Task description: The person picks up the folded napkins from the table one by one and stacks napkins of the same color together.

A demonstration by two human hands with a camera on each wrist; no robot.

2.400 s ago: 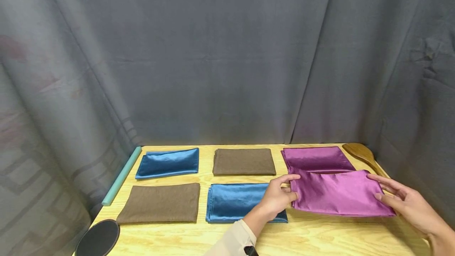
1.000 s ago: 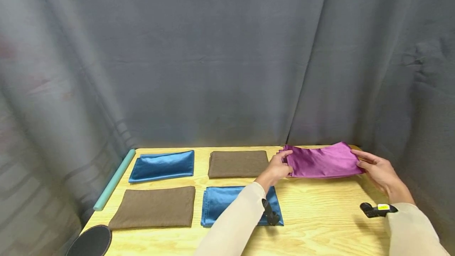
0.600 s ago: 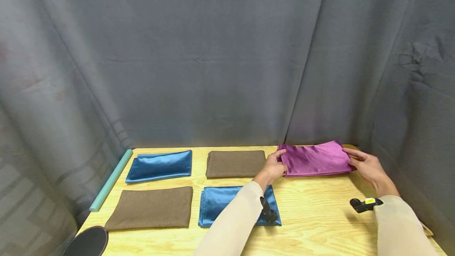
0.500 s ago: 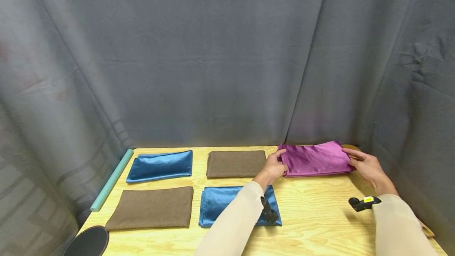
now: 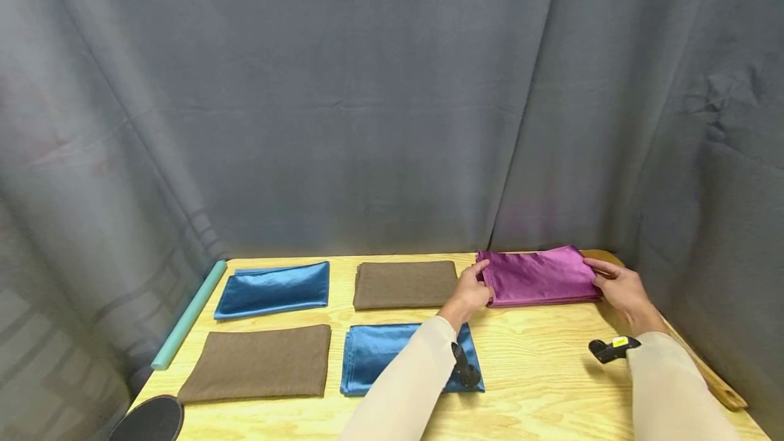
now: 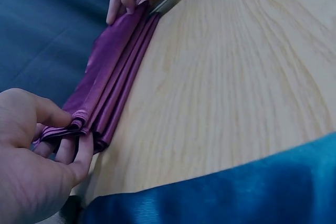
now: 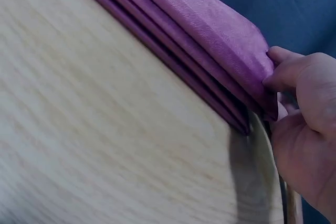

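A folded, shiny purple cloth point(image 5: 542, 276) lies at the back right of the table, on top of another folded purple cloth whose layers show below it in the right wrist view. My left hand point(image 5: 470, 289) pinches its left end; in the left wrist view, the thumb is above the folded edges and the fingers point(image 6: 65, 150) tuck under. At the other end, my right hand point(image 5: 625, 295) pinches the corner, which stands slightly raised over the lower layers point(image 7: 210, 95). The lower cloth is mostly hidden.
Left of the purple cloths lie a brown cloth point(image 5: 404, 284) and a blue one point(image 5: 272, 290). In front are another blue cloth point(image 5: 380, 356), under my left forearm, and another brown one point(image 5: 260, 363). A wooden spoon point(image 5: 725, 393), green rod point(image 5: 190, 315) and black disc point(image 5: 150, 419) lie at the edges.
Both hands have carried the purple cloth from the front right back onto the other purple cloth. Over the last half second it has barely moved.
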